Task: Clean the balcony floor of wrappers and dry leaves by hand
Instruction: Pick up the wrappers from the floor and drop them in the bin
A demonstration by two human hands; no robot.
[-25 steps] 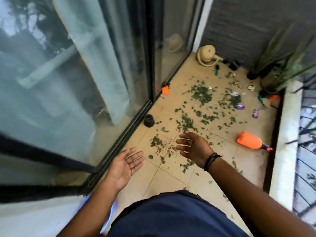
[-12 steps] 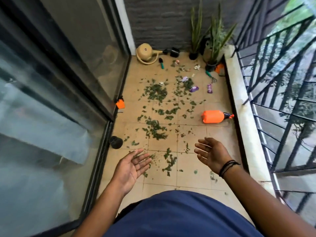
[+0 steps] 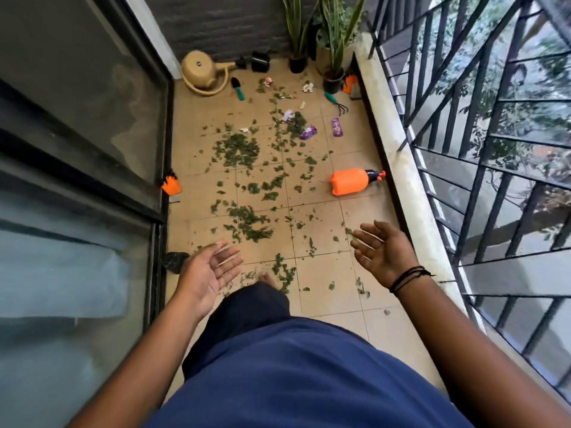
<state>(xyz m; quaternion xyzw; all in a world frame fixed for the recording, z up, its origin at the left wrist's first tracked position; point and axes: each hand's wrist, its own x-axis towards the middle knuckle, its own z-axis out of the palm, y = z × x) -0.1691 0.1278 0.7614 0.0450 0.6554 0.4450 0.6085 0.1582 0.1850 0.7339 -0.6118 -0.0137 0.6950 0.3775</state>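
Green leaf bits (image 3: 239, 149) lie scattered in patches over the beige tiled balcony floor (image 3: 333, 273), from near my feet to the far wall. Two purple wrappers (image 3: 308, 133) (image 3: 336, 127) and several pale scraps (image 3: 307, 87) lie among them toward the far end. My left hand (image 3: 210, 270) is held out palm up with fingers relaxed, above the floor near the sliding door, holding nothing. My right hand (image 3: 381, 253) is also palm up and empty, near the ledge, with black bands on the wrist.
An orange spray bottle (image 3: 350, 181) lies on its side by the ledge (image 3: 401, 186). A beige watering can (image 3: 200, 72), two teal-handled garden tools (image 3: 238, 89), potted plants (image 3: 335, 41) and a black pot (image 3: 260, 61) stand at the far wall. Glass sliding door (image 3: 92, 118) left, metal railing (image 3: 494, 118) right.
The view swung from the glass door toward the whole floor. Both hands spread apart and my right hand turned palm up and moved right, toward the ledge.
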